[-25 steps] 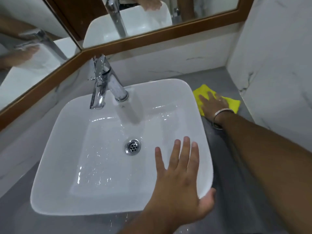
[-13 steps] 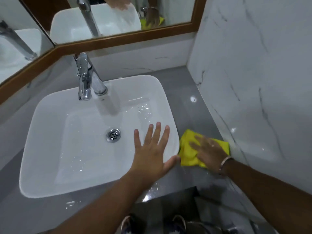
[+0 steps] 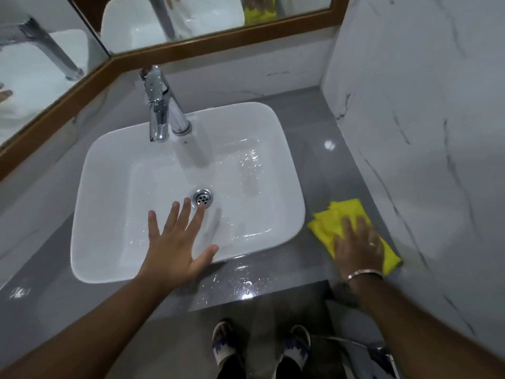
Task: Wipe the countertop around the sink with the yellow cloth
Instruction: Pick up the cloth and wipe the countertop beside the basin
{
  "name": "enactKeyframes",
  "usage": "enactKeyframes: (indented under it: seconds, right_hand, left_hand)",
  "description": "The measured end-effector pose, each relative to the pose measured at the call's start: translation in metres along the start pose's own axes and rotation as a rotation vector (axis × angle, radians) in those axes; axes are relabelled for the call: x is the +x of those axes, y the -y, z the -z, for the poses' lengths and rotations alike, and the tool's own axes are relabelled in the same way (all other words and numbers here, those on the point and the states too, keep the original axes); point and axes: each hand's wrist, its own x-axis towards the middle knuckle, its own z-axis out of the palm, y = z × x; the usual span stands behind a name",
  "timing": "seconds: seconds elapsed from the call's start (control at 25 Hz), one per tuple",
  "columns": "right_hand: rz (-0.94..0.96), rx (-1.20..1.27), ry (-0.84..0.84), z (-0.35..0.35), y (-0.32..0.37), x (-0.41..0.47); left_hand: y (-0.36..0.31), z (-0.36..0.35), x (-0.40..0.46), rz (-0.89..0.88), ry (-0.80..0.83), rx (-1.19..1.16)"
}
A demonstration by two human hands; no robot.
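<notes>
our right hand point(image 3: 358, 243) lies flat on the yellow cloth point(image 3: 332, 224), fingers spread and pressing down, not curled around it. the cloth sits on the grey countertop point(image 3: 314, 127), between the white sink point(image 3: 289, 170) and the marble wall point(image 3: 423, 132), near the front edge. our left hand point(image 3: 175, 242) is wide open over the sink's front rim, holding nothing. little water drops shine on the counter in front of the sink.
</notes>
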Motion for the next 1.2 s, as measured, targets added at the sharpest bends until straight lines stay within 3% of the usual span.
enactKeyframes:
  seconds: [0.08,0.12,0.24,0.28,0.36,0.48,0.56,0.6,0.76,0.88,0.96,1.08,1.2]
  right_hand:
    - [-0.213,0.151,-0.001,-0.001,0.039,-0.013]
    - [-0.181,0.195,0.025,-0.004,0.071,-0.029]
    - [0.179,0.111,0.15,-0.017,0.133,-0.089]
    - [0.291,0.107,0.208,-0.016,0.124,-0.084]
    - [0.398,0.007,0.144,-0.011,0.064,-0.047]
    - [-0.036,-0.001,0.025,0.006,-0.021,0.002]
    - [-0.245,0.102,-0.003,0.005,-0.004,-0.002]
    - [-0.241,0.168,0.016,-0.002,0.028,-0.016]
    - [0.28,0.111,0.182,-0.024,0.154,-0.116]
    - [0.506,0.061,0.156,-0.03,0.123,-0.098]
    - [0.345,0.029,0.08,-0.026,0.063,-0.062]
    - [-0.204,0.147,-0.005,-0.01,0.004,-0.029]
    - [-0.387,0.237,0.005,-0.011,0.057,-0.043]
  left_hand:
    - [0.001,-0.002,-0.001,-0.005,-0.001,0.007]
    - [0.001,-0.002,0.0,-0.007,0.0,0.009]
    - [0.003,-0.003,-0.001,-0.021,0.006,-0.009]
    - [0.005,-0.003,0.0,-0.03,0.005,-0.014]
    - [0.006,-0.003,0.0,-0.038,0.003,-0.019]
    - [0.003,-0.004,0.0,-0.029,-0.019,-0.016]
    - [0.001,-0.005,-0.001,-0.016,-0.024,-0.008]
    - [0.001,-0.006,-0.001,-0.011,-0.028,-0.006]
    - [0.004,-0.006,0.001,-0.023,-0.004,-0.016]
    - [0.005,-0.005,0.0,-0.018,-0.011,-0.032]
    - [0.006,-0.006,0.0,-0.019,-0.03,-0.023]
    - [0.004,-0.007,-0.001,-0.02,-0.052,-0.016]
    - [0.004,-0.008,-0.001,-0.012,-0.074,0.002]
